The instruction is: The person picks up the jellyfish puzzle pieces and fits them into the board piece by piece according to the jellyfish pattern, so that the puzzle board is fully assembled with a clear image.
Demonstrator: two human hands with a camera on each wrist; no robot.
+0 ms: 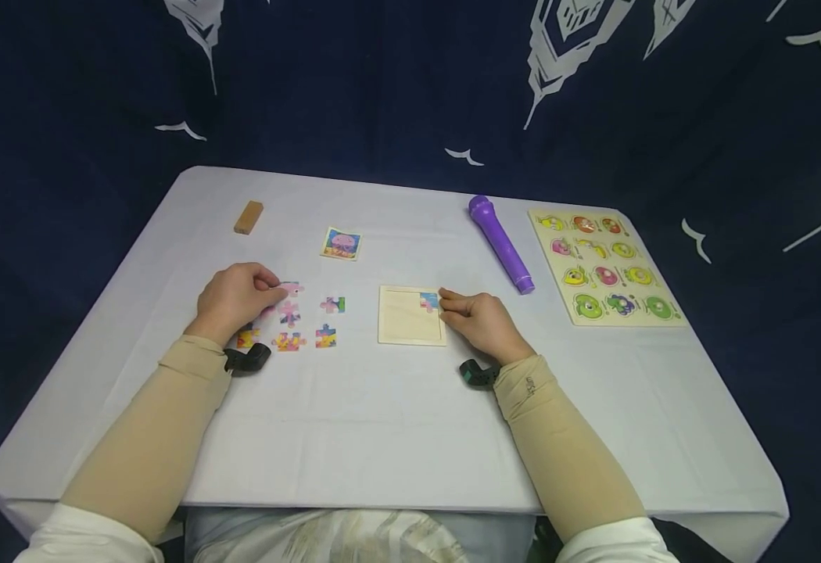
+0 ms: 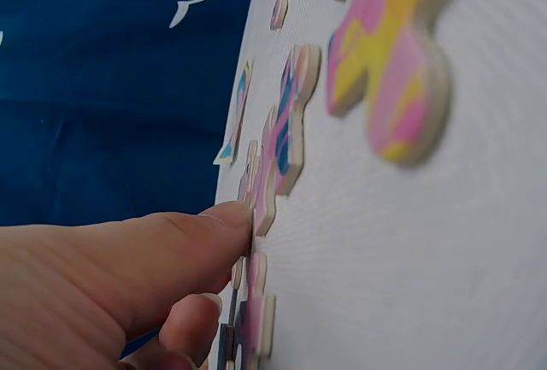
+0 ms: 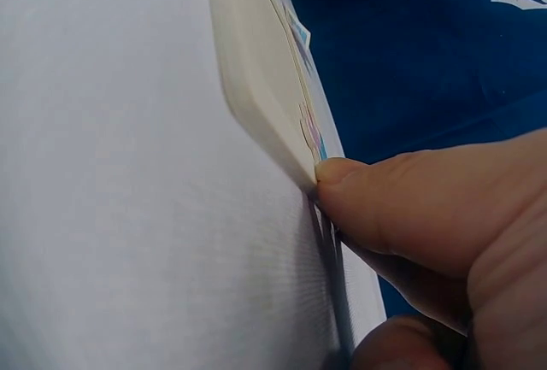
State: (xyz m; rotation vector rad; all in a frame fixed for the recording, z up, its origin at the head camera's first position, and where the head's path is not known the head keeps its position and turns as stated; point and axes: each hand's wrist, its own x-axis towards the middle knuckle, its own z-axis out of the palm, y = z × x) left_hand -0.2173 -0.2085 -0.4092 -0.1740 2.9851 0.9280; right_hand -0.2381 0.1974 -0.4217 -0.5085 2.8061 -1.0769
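A square wooden puzzle tray [image 1: 399, 320] lies on the table, with one blue-and-pink piece [image 1: 428, 302] in its upper right corner. My right hand [image 1: 484, 324] holds the tray's right edge; in the right wrist view the thumb [image 3: 350, 186] presses at that edge. To the left, my left hand [image 1: 233, 301] pinches a pink puzzle piece [image 1: 292, 288] at the top of the loose pieces. Its thumb [image 2: 209, 229] partly hides that piece in the left wrist view. Other loose pieces [image 1: 288, 342] lie beside and below this hand, some partly covered by it.
A small picture card [image 1: 342, 243] lies behind the pieces, and a wooden block [image 1: 249, 217] sits at the back left. A purple microphone [image 1: 500, 244] lies right of the tray. Farther right is a fruit puzzle board [image 1: 604, 266]. A dark patterned curtain [image 1: 382, 94] hangs behind the table.
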